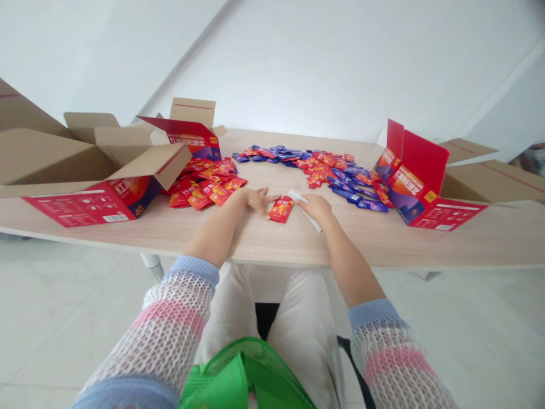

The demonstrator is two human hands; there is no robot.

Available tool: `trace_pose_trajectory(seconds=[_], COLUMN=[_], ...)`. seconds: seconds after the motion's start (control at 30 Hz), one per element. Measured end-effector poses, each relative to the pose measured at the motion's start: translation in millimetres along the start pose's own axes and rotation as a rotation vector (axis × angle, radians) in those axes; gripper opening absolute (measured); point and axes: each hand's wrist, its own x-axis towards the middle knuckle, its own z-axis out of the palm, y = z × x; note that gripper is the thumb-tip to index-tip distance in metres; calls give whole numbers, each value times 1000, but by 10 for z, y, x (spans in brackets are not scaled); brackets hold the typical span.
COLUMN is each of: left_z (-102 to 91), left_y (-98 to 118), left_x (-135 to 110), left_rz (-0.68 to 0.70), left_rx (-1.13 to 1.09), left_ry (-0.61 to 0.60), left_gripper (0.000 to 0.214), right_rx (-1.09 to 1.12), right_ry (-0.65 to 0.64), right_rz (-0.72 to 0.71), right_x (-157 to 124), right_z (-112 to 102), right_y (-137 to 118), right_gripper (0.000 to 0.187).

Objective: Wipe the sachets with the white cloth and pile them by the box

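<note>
A red sachet [281,209] with an orange fruit picture lies flat on the table in front of me. My left hand [257,201] rests beside it with fingers spread, the fingertips touching its left edge. On the other side, my right hand [314,207] grips a folded white cloth or tissue [294,195] that meets the sachet's upper right corner. Part of the white piece sticks out below the palm; the fingers partly hide the rest. A pile of red sachets [208,184] lies left of my left hand.
Purple and red sachets [323,162] spread in an arc across the back and right. Open cardboard boxes stand at the left [85,199] and right [409,187] with flaps sticking out. The wooden table's [272,250] front edge is close to my lap.
</note>
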Motion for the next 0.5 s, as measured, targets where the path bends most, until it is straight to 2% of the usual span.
trace_pose_trajectory(seconds=[0.23, 0.5], left_z=[3, 82], left_y=[-111, -210], left_x=[-97, -6], left_rz=[102, 71], left_rx=[-169, -212], left_ry=[30, 124], left_gripper=[115, 85], right_rx=[2, 9], right_ry=[-3, 5], right_rz=[49, 35], right_x=[17, 27], right_z=[-3, 14], right_y=[23, 40], right_gripper=[46, 48])
